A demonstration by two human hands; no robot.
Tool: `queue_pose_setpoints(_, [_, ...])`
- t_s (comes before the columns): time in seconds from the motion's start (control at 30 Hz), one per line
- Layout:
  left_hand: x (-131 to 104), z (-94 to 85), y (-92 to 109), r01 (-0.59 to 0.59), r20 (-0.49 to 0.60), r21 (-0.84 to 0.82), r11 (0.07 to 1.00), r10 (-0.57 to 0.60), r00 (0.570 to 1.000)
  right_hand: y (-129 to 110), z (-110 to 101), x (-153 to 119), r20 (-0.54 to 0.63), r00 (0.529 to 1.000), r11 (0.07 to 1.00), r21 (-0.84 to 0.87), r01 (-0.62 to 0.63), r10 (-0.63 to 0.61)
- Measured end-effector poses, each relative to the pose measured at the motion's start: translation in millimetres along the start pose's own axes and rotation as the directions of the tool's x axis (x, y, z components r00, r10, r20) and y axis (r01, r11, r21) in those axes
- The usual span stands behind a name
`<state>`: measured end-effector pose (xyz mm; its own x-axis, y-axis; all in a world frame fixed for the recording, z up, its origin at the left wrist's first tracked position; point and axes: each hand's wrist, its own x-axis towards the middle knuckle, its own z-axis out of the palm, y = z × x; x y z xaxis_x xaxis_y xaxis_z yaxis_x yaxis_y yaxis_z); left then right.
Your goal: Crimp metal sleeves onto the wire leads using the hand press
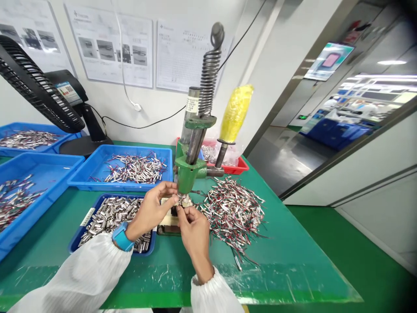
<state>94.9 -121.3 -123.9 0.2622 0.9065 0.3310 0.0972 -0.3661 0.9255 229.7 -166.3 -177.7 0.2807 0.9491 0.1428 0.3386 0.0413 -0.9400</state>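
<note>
A green hand press (pixel 189 174) with a coil spring (pixel 210 80) and a yellow-wrapped lever handle (pixel 236 115) stands on the table. Under its ram, my left hand (pixel 154 208) has thumb and fingers closing at the press tip; whatever they hold is too small to name. My right hand (pixel 194 226) pinches at the front of the press base (pixel 169 229), and its fingertips hide what is between them. Left of the base, small metal cylinders (pixel 112 217) fill a dark blue tray (pixel 74 244). To the right lies a heap of small wired parts (pixel 234 208) with red and black leads.
Blue trays of wired parts (pixel 137 168) stand at the left and back. A red tray (pixel 243 165) sits behind the press. A black fan (pixel 35 82) is at the back left, and a cable (pixel 140 127) runs along the wall. The green table (pixel 293 261) ends at the right.
</note>
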Motion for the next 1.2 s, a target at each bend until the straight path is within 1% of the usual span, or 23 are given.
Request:
queue_pose_setpoints(0.07, [4,0.1,4,-0.026,0.050,0.040,0.999,0.024,0.998,0,0,0,-0.004,1.000,1.000,0.007,0.007,-0.007])
queue_pose_setpoints(0.17, [8,-2.0,11,-0.094,0.113,0.192,0.977,0.073,0.991,-1,1,2,-0.019,1.000,1.000,0.014,0.020,-0.019])
queue_pose_setpoints(0.27, [9,-4.3,16,-0.138,0.128,0.338,0.931,0.099,0.987,-4,-4,5,0.028,0.999,1.000,0.003,0.022,-0.023])
queue_pose_setpoints(0.33, [5,-5.2,16,-0.140,0.119,0.365,0.920,0.103,0.988,-6,-14,4,0.100,0.994,0.997,-0.063,0.042,-0.036])
queue_pose_setpoints(0.4, [0,-5.8,13,-0.125,0.105,0.339,0.932,0.094,0.990,-11,-32,2,0.123,0.990,0.983,-0.161,0.086,-0.066])
queue_pose_setpoints(0.43, [-2,-6.2,10,-0.117,0.090,0.319,0.941,0.093,0.992,-16,-43,2,0.089,0.992,0.974,-0.200,0.105,-0.089])
queue_pose_setpoints(0.47, [-5,-6.6,6,-0.115,0.071,0.302,0.947,0.097,0.993,-24,-56,4,0.016,0.992,0.967,-0.222,0.123,-0.123])
queue_pose_setpoints(0.5, [-7,-7.2,3,-0.118,0.052,0.291,0.949,0.108,0.993,-36,-69,9,-0.081,0.982,0.962,-0.231,0.145,-0.168])
queue_pose_setpoints(0.57, [-11,-8.9,-4,-0.133,0.021,0.297,0.946,0.133,0.991,-72,-94,31,-0.279,0.917,0.948,-0.223,0.226,-0.285])
queue_pose_setpoints(0.63, [-12,-10.7,-8,-0.142,0.013,0.320,0.937,0.145,0.989,-123,-112,63,-0.359,0.843,0.915,-0.207,0.347,-0.401])
queue_pose_setpoints(0.67, [-13,-11.4,-8,-0.138,0.013,0.331,0.933,0.142,0.990,-151,-117,80,-0.334,0.843,0.907,-0.177,0.383,-0.422])
queue_pose_setpoints(0.73, [-13,-11.9,-8,-0.126,0.009,0.347,0.929,0.131,0.991,-200,-120,105,-0.233,0.889,0.919,-0.135,0.371,-0.394])
queue_pose_setpoints(0.77, [-14,-11.9,-7,-0.120,0.006,0.353,0.928,0.127,0.992,-218,-116,109,-0.165,0.922,0.936,-0.105,0.336,-0.349])
queue_pose_setpoints(0.8, [-14,-11.9,-6,-0.118,0.004,0.358,0.926,0.125,0.992,-231,-111,105,-0.147,0.932,0.944,-0.075,0.322,-0.330])
queue_pose_setpoints(0.83, [-14,-12.0,-5,-0.120,0.003,0.362,0.925,0.128,0.992,-237,-103,95,-0.165,0.931,0.945,-0.052,0.322,-0.326])
queue_pose_setpoints(0.87, [-15,-12.3,-5,-0.124,0.008,0.365,0.922,0.131,0.991,-239,-96,79,-0.414,0.819,0.910,-0.056,0.412,-0.396])
queue_pose_setpoints(0.9, [-15,-12.8,-4,-0.129,0.017,0.366,0.922,0.132,0.991,-235,-89,61,-0.535,0.725,0.876,-0.061,0.478,-0.433])
queue_pose_setpoints(0.93, [-16,-13.3,-4,-0.134,0.025,0.359,0.924,0.134,0.991,-228,-86,43,-0.610,0.653,0.849,-0.063,0.525,-0.449])
queue_pose_setpoints(1.0, [-16,-13.8,-6,-0.133,0.029,0.331,0.934,0.131,0.991,-209,-87,22,-0.607,0.590,0.755,-0.027,0.655,-0.533])
queue_pose_setpoints(1.07, [-15,-12.6,-8,-0.121,0.006,0.303,0.945,0.125,0.992,-187,-99,25,-0.491,0.633,0.723,0.010,0.691,-0.598])
queue_pose_setpoints(1.13, [-12,-8.8,-11,-0.111,-0.015,0.278,0.954,0.120,0.993,-157,-112,43,-0.433,0.684,0.759,0.002,0.651,-0.586])
queue_pose_setpoints(1.17, [-10,-6.2,-12,-0.105,-0.022,0.261,0.960,0.114,0.993,-137,-117,54,-0.431,0.701,0.789,-0.042,0.613,-0.568])
queue_pose_setpoints(1.2, [-8,-3.5,-13,-0.097,-0.027,0.239,0.966,0.106,0.994,-114,-120,65,-0.428,0.706,0.813,-0.136,0.566,-0.564])
